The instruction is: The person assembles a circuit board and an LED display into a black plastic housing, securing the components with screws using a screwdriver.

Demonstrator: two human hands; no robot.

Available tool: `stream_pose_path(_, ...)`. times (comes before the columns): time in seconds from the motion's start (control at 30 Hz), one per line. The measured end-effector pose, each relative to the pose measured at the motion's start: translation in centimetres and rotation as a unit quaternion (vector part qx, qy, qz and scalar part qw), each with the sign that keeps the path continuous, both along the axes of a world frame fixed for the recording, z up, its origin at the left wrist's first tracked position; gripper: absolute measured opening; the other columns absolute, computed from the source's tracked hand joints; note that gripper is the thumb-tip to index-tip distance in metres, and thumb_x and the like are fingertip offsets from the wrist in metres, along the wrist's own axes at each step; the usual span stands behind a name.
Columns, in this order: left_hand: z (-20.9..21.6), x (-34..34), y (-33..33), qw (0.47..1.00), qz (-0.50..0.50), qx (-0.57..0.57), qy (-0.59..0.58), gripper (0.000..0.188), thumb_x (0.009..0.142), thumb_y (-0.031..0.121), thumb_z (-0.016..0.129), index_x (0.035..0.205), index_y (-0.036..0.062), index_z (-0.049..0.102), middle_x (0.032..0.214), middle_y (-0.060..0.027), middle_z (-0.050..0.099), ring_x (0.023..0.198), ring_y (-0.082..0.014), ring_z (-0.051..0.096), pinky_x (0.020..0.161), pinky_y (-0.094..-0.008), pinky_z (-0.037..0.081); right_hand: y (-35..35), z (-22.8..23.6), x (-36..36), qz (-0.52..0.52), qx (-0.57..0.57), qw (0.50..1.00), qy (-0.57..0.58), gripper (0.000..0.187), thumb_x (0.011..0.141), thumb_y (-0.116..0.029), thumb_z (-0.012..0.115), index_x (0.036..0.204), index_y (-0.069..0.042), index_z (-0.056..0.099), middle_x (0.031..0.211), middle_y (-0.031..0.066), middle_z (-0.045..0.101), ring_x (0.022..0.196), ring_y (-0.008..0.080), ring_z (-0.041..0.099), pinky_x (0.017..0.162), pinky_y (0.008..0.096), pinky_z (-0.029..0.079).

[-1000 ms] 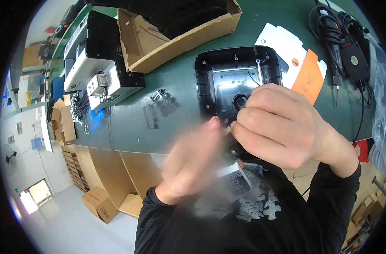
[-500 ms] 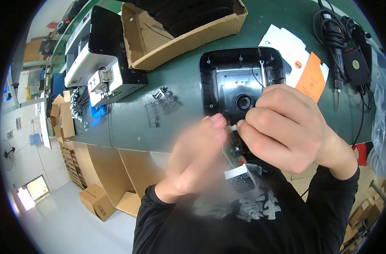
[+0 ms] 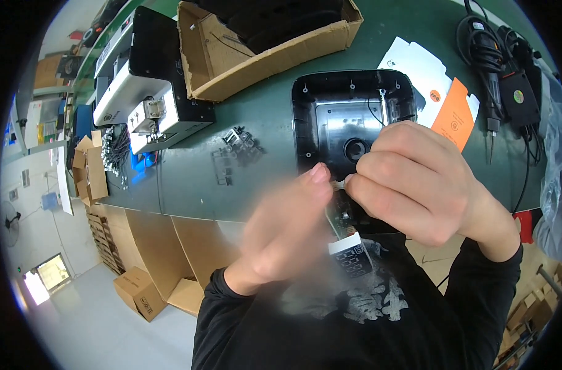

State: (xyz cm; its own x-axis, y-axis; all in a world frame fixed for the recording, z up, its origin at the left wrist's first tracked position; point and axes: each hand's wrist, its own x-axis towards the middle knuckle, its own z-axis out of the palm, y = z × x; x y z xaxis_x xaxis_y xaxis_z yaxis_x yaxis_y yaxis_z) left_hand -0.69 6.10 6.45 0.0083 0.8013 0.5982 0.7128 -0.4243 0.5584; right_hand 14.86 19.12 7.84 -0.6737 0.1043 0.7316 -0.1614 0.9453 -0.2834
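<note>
A narrow green circuit board hangs below my fingertips, with a small white-edged digital display at its lower end. My left hand, partly blurred, is closed on the board's upper end, thumb on top. My right hand is closed too, its thumb and forefinger pinching a small white connector at the top of the board. Whether the connector is fully seated I cannot tell. Just beyond my hands lies an open black plastic housing with a round opening, a thin wire and screw posts; my right hand covers part of it.
A cardboard tray with black parts stands at the back. To the left are a white-and-black machine and small clear plastic pieces. White and orange cards lie right of the housing, near a corded tool.
Both hands stay almost in place. The display has shifted slightly up and right, and the white connector shows a little more between my fingertips.
</note>
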Motion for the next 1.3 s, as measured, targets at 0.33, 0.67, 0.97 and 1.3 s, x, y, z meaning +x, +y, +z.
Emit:
stream_pose_path(0.33,-0.4,-0.5,-0.5,0.999,-0.017,-0.032,0.011,0.062,0.063,0.013,0.083,0.114,-0.0065,0.053,0.107,-0.0242,0.061,0.097,-0.0337,0.063,0.085,-0.0396,0.052,0.0,-0.6,-0.2,0.006,-0.012,1.0,0.01,0.023,0.053,0.0,0.065,0.074,0.007,0.059,0.072,0.0099,0.053,0.061,0.0227,0.05,0.048,0.0299,0.044)
stream_pose_path(0.67,-0.5,-0.5,-0.1,0.999,-0.038,-0.013,-0.035,0.045,0.065,-0.006,0.066,0.11,-0.0106,0.059,0.11,-0.0249,0.062,0.1,-0.0326,0.063,0.086,-0.0352,0.051,-0.1,-0.4,0.1,0.025,-0.024,0.999,0.003,0.02,0.056,0.001,0.067,0.073,0.006,0.059,0.072,0.0101,0.053,0.06,0.0228,0.05,0.049,0.0303,0.044)
stream_pose_path(0.97,-1.3,-0.9,-0.4,0.932,-0.127,-0.117,-0.319,0.081,0.06,0.004,0.082,0.131,-0.0025,0.042,0.127,-0.0226,0.051,0.113,-0.0335,0.054,0.09,-0.0394,0.048,-0.1,-0.3,0.0,-0.035,-0.072,0.996,0.027,0.026,0.055,0.004,0.073,0.078,0.002,0.062,0.072,0.0089,0.056,0.06,0.0231,0.053,0.049,0.0293,0.043)
stream_pose_path(1.3,-2.1,-1.4,-0.2,0.807,-0.226,-0.133,-0.528,0.093,0.055,-0.001,0.084,0.135,0.0002,0.036,0.133,-0.0218,0.044,0.121,-0.0351,0.046,0.097,-0.0433,0.045,-0.5,0.0,-0.7,-0.046,-0.175,0.983,0.027,0.023,0.059,0.006,0.073,0.079,0.001,0.064,0.069,0.0086,0.059,0.056,0.0218,0.053,0.048,0.0283,0.042)
